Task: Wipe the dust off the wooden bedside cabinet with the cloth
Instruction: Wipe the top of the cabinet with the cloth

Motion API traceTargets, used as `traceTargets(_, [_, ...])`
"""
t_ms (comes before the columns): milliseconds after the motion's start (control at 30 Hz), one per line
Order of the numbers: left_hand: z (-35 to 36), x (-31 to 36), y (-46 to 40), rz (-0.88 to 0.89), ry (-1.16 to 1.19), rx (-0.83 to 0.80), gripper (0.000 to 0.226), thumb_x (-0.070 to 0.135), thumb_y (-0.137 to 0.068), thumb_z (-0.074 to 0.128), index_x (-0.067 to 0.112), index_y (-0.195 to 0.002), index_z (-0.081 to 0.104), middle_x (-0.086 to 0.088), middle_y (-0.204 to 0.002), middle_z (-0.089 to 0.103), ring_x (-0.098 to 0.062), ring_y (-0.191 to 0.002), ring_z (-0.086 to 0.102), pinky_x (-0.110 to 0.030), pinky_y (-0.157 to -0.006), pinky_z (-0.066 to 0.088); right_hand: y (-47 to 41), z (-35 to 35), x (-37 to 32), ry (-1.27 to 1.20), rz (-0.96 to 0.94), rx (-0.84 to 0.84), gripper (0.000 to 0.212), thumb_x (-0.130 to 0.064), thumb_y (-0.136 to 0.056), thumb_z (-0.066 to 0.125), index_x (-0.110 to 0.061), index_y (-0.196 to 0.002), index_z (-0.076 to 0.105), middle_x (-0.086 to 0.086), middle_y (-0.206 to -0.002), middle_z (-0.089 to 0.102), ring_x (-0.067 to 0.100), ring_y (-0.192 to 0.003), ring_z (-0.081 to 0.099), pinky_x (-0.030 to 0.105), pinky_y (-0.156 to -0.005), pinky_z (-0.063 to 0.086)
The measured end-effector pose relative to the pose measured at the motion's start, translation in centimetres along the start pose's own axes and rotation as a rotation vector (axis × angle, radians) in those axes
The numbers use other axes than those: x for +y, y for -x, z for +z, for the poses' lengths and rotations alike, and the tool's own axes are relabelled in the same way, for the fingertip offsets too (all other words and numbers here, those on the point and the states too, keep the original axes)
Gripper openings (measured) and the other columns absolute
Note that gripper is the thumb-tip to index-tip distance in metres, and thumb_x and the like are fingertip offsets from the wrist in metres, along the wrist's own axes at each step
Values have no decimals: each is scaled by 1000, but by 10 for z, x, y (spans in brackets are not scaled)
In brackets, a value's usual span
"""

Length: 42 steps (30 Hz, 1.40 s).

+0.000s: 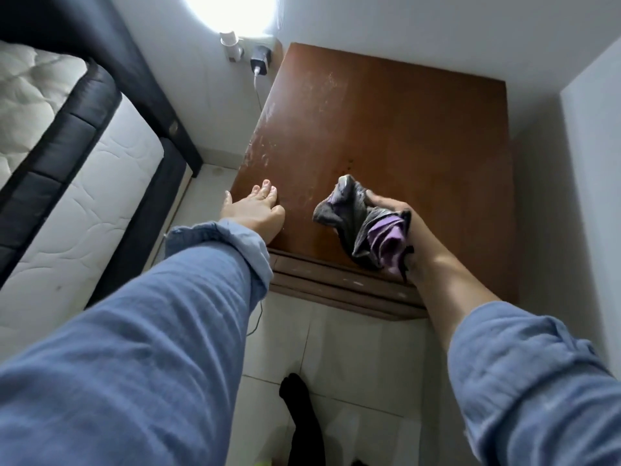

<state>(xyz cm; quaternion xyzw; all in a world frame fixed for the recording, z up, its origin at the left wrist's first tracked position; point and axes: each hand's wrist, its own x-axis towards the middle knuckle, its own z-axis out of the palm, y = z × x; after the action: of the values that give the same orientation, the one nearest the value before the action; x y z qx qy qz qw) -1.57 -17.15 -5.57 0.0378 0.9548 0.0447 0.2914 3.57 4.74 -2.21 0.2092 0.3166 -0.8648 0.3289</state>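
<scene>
The wooden bedside cabinet [386,129] stands against the white wall, its brown top bare and streaked with pale dust along the left edge. My left hand [253,210] rests flat on the top's near left corner, fingers straight. My right hand [408,230] grips a crumpled grey and purple cloth [363,227] just above the near front part of the top. Whether the cloth touches the wood I cannot tell.
A bed with a quilted white mattress [67,183] and dark frame stands to the left. A charger [260,60] sits plugged into a wall socket behind the cabinet, its cable hanging down. A white wall [591,163] closes the right side. Tiled floor [353,348] lies below.
</scene>
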Motion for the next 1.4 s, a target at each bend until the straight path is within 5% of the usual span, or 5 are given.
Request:
traceTargets(100, [-5, -1, 0, -2, -46, -38, 56, 27, -97, 17, 20, -153, 14, 5, -161, 7, -12, -146, 14, -47, -118, -1, -5, -6, -4, -151, -3, -145, 67, -45, -100, 28, 11, -135, 40, 32, -138, 46, 40, -133, 42, 54, -117, 19])
traceTargets(267, [-52, 9, -17, -11, -106, 134, 54, 32, -94, 25, 27, -147, 34, -8, -139, 54, -21, -128, 47, -34, -110, 21, -21, -8, -19, -337, -105, -82, 54, -36, -89, 47, -10, -137, 45, 14, -145, 46, 35, -132, 45, 68, -105, 27])
traceTargets(633, [-88, 20, -118, 48, -54, 66, 69, 52, -96, 16, 15, -153, 2, 1, -161, -7, -10, -147, -3, -44, -118, -7, -154, 30, -170, 513, -600, 419, 67, 7, -83, 45, -23, -142, 37, 17, -121, 57, 22, -64, 63, 28, -58, 55])
traceTargets(933, [-67, 14, -125, 35, -21, 151, 69, 54, -94, 14, 23, -152, -9, 9, -158, -18, -4, -145, -14, -44, -117, -13, -292, 2, -223, 1886, -470, 720, 75, -19, -90, 46, -9, -151, 3, 15, -159, 7, 34, -146, 7, 51, -119, 6])
traceTargets(1400, [-69, 14, -129, 23, -4, 134, 64, 43, -96, 16, 21, -153, -3, 6, -160, -13, -6, -146, -9, -48, -117, -11, -243, 23, -142, 1745, -603, 325, 55, -7, -76, 47, -27, -126, 59, -1, -149, 42, 21, -138, 37, 25, -113, 24])
